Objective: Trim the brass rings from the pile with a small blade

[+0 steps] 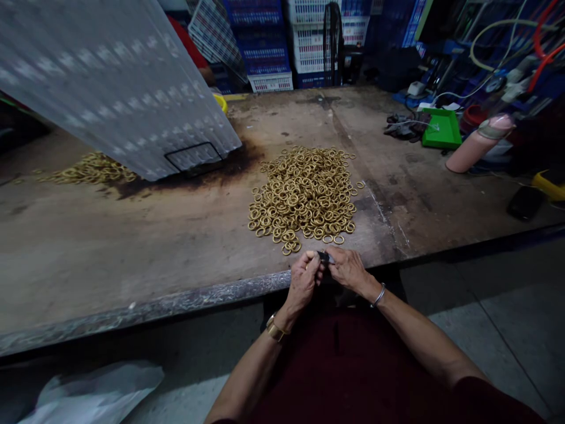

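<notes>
Left hand (304, 280): fingers curled in tight, pinching a small dark tool (325, 257); whether a ring sits in there too is hidden.
Right hand (348, 270): fingers bent in against the tool's other end; cannot tell how firmly they grip.
Dark tool: between both hands' fingertips, at the near edge of the table (154, 247).
Brass-coloured rings (309, 188): heaped loose on the table just beyond the fingers, the closest ones near the left fingertips.
Green tray (441, 132): far off to the right of the fingers, something small and pale in it.
Crates (262, 59): stacked well beyond the fingers, blue and white; contents too unclear to tell.
Pink bottle (472, 150): right of the fingers, tilted in view, near the tray.
Grey panel (132, 88): left of and beyond the fingers, partly hiding a second ring pile (95, 169).
Fan (333, 38): beyond the heap, before the crates.
</notes>
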`<state>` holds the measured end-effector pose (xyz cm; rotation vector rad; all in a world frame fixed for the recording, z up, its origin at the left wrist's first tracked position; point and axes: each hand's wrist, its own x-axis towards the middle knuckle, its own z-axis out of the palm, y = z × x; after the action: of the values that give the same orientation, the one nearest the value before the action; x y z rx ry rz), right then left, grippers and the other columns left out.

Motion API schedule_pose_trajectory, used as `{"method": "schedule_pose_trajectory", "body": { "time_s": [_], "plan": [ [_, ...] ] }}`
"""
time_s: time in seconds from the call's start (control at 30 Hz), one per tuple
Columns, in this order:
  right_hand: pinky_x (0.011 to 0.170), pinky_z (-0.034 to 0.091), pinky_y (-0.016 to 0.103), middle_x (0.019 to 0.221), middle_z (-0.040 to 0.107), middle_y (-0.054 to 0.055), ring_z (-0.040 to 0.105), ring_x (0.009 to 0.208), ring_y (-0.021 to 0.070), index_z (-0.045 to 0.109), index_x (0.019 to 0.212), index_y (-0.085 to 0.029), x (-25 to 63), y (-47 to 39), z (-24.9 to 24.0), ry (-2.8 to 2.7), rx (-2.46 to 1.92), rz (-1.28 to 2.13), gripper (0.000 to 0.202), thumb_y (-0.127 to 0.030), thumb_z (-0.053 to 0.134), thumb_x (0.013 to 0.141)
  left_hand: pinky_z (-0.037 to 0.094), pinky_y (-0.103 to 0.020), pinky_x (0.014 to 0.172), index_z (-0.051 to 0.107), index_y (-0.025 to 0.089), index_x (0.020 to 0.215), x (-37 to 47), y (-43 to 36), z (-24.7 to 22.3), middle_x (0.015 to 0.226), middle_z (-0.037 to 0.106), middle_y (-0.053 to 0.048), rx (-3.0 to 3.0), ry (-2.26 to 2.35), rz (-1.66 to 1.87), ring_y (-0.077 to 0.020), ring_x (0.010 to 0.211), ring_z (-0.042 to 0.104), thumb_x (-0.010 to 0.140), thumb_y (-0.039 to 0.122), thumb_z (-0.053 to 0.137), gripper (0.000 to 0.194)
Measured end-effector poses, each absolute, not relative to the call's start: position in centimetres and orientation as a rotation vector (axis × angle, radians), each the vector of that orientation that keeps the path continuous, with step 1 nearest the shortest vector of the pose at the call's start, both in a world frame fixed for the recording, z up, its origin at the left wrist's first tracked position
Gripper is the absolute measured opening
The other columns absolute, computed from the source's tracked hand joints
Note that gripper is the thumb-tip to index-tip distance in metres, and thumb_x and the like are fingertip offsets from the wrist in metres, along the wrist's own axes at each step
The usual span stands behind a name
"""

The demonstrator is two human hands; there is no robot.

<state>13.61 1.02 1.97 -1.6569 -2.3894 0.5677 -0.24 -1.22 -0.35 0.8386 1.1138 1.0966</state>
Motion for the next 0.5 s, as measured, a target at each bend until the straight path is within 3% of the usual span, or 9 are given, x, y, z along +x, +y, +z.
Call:
{"method": "schedule_pose_trajectory", "body": {
  "time_s": [0.5],
  "plan": [
    [0.061,0.029,0.024,0.076,0.065,0.003,0.055,0.067,0.0146,0.061,0.089,-0.02,13.67,0.74,1.67,-2.329,-1.641,0.621,0.019,-0.017,0.047,0.078,0.028,-0.016,0.04,0.048,0.018,0.069,-0.32,-1.4,0.0,0.057,0.049,0.005,0.862,1.138,1.109,-0.0043,0.043,0.039,0.073,0.052,0.062,0.038]
  ]
}}
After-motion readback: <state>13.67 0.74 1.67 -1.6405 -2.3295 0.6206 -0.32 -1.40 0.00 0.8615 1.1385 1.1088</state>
